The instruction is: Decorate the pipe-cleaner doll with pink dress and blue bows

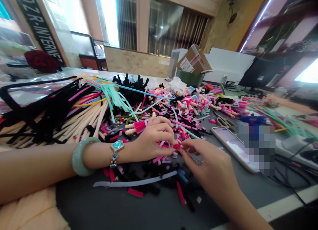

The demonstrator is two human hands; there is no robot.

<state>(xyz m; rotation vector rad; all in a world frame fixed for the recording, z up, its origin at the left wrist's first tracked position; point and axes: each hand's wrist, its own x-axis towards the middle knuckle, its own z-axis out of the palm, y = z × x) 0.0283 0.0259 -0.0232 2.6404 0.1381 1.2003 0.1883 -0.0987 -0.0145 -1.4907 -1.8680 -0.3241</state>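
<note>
My left hand and right hand pinch one pink strip between fingertips; clutter ahead, bare grey table behind my wrists.

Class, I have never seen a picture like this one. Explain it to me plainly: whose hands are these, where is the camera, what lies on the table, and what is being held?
The single picture comes from a camera worn on a person's head, looking down at their own bare hands. The left hand, with a green bangle and wristwatch, and the right hand pinch a small red fuzzy piece between their fingertips. The grey table holds cut fuzzy sticks, little dolls, scissors and a phone.
</note>
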